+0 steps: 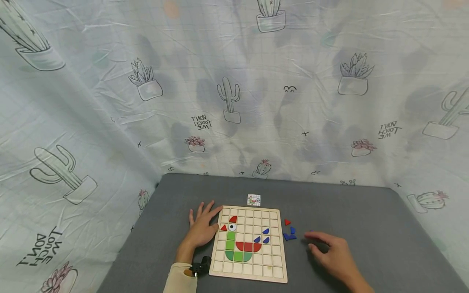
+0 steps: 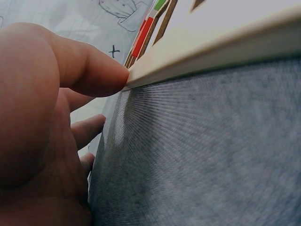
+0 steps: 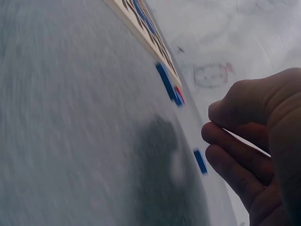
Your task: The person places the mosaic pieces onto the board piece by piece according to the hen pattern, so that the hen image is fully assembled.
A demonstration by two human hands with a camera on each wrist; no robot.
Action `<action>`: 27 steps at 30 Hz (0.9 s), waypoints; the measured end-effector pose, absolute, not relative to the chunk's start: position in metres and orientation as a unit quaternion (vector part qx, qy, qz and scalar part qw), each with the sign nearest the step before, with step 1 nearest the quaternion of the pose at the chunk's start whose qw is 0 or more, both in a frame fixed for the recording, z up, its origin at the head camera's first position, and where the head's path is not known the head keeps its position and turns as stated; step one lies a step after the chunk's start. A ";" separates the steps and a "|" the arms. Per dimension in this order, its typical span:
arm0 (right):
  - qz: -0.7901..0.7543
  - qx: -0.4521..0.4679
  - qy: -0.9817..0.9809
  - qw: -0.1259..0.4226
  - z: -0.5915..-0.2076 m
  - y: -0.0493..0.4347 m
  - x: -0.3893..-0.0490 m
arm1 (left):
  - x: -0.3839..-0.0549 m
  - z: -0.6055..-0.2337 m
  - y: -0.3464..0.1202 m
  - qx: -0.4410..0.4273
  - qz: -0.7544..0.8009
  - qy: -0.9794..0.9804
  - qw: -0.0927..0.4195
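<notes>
A wooden grid board (image 1: 217,266) lies on the grey table, with red, green and blue pieces set in its squares. A round eye piece (image 1: 232,227) sits near a red triangle (image 1: 224,228) on it. My left hand (image 1: 200,230) touches the board's left edge, fingers spread; in the left wrist view the thumb (image 2: 94,70) presses the rim. Over the table right of the board is my right hand (image 1: 333,254), fingers loosely bent and holding nothing visible. A blue piece (image 3: 200,161) lies close by its fingertips, mostly hidden by them in the head view.
Between board and right hand lie a loose red triangle (image 1: 287,221) and several blue pieces (image 1: 292,230). A small picture card (image 1: 254,200) is behind the board. A cactus-print curtain (image 1: 249,101) hangs behind and beside the grey table (image 1: 329,203).
</notes>
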State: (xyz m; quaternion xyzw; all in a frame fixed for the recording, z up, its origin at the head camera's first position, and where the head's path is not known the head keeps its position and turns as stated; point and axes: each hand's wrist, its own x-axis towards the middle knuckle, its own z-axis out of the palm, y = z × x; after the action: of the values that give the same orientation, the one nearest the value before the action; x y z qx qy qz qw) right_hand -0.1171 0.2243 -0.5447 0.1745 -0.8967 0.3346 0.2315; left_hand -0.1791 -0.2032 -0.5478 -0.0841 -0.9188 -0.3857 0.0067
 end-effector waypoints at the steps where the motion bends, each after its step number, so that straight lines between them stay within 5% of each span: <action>1: 0.334 0.165 -0.899 0.231 -0.545 0.227 -0.116 | -0.179 -0.548 -0.203 -0.084 -0.385 -0.919 0.007; 27: 0.282 0.097 -0.936 0.189 -0.549 0.225 -0.151 | -0.179 -0.549 -0.203 -0.092 -0.385 -0.918 0.015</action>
State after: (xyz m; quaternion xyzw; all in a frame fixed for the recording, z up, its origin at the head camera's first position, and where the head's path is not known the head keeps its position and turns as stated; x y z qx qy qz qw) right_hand -0.1509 0.2247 -0.5490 0.0966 -0.9358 0.2816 0.1886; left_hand -0.1787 -0.2032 -0.5495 -0.0922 -0.9182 -0.3850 0.0154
